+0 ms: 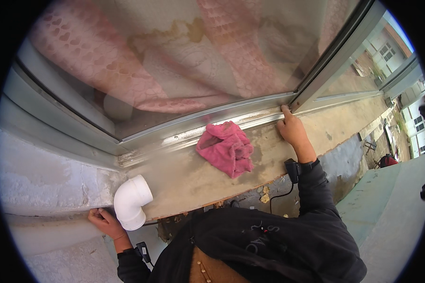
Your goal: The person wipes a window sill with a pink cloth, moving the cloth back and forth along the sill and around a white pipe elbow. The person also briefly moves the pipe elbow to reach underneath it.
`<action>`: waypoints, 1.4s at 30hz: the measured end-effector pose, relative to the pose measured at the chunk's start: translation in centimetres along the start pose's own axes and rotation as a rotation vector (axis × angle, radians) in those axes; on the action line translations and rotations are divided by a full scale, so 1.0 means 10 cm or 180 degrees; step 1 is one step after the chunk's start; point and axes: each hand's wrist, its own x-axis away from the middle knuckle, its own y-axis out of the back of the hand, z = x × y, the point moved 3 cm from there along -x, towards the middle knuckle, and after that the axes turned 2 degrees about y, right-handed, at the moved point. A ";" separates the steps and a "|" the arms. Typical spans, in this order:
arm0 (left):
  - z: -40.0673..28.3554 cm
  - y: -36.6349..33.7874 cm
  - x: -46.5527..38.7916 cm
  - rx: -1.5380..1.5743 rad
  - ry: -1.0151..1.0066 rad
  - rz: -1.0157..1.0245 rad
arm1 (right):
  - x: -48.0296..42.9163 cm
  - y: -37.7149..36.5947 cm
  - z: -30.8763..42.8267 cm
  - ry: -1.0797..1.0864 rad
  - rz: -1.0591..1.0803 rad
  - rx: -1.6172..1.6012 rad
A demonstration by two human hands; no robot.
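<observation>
My right hand (293,129) reaches to the window's bottom track (256,120). Its index finger is stretched out and touches the track beside the upright of the aluminium window frame (334,58), with the other fingers curled. A crumpled pink cloth (226,148) lies on the sill (177,187) and against the track, left of this hand and apart from it. My left hand (107,223) rests with curled fingers at the wall ledge (56,214); nothing shows in it. Close by on its right, a white plastic pipe elbow (131,201) sits at the sill's left end.
Behind the window glass hangs a pink and white curtain (184,60). A black device with a cable (292,170) is at my right wrist, and another (144,252) at my left. Below the sill's front edge, yellowish debris (265,196) lies on the ground. A pale green surface (368,198) stands at right.
</observation>
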 end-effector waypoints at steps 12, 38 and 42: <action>-0.01 0.00 0.01 -0.0021 -0.0050 0.0004 | -0.07 -0.03 -0.06 -0.0299 0.0247 -0.0441; 0.08 0.00 0.01 0.0113 0.0076 0.0033 | -0.07 0.12 -0.12 0.0683 -0.0237 -0.0033; 0.06 0.01 0.01 -0.0028 0.0052 0.0023 | -0.06 0.17 -0.15 -0.0059 -0.0061 0.0607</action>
